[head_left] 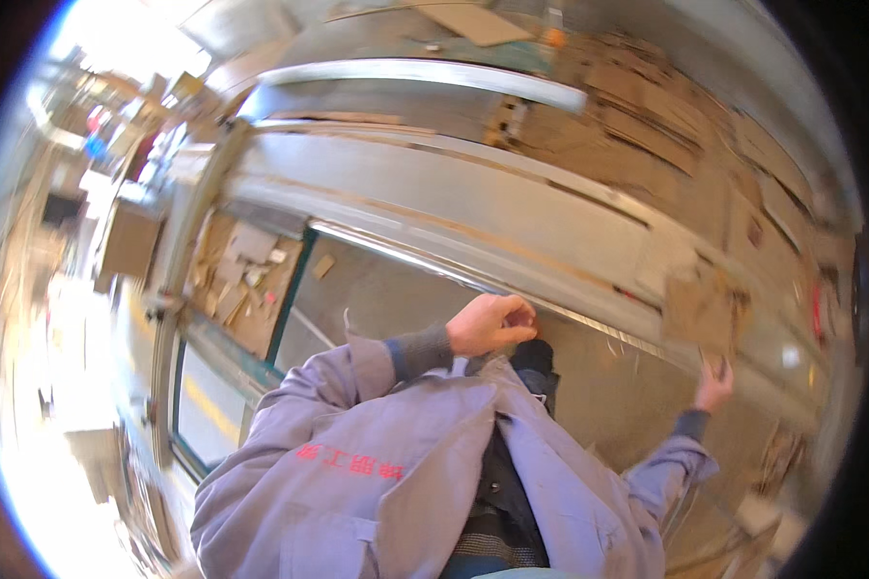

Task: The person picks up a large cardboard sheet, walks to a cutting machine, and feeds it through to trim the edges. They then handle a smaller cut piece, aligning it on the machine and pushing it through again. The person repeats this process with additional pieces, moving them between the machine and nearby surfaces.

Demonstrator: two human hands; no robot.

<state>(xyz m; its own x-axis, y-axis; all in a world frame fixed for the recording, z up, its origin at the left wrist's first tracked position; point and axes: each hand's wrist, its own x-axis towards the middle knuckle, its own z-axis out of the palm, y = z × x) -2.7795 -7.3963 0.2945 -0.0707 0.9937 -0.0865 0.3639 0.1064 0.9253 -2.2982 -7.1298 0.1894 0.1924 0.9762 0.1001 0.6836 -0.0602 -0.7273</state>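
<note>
My left hand (492, 325) is in front of my chest, its fingers curled in, with nothing visible in them. It hovers above the near metal edge (396, 256) of a long machine frame. Stretched out to the right, my right hand (714, 386) has its fingertips at the lower edge of a brown cardboard piece (700, 311) and appears to pinch it. Motion blur softens that grip. The cardboard stands out against the pale machine beam (570, 217).
A second pale rail (425, 75) runs across the far side. Flattened cardboard sheets (647, 116) lie beyond it on the right. Cardboard scraps (246, 265) fill an area at left, beside a green-edged frame (290, 299). A brown box (130, 239) stands farther left.
</note>
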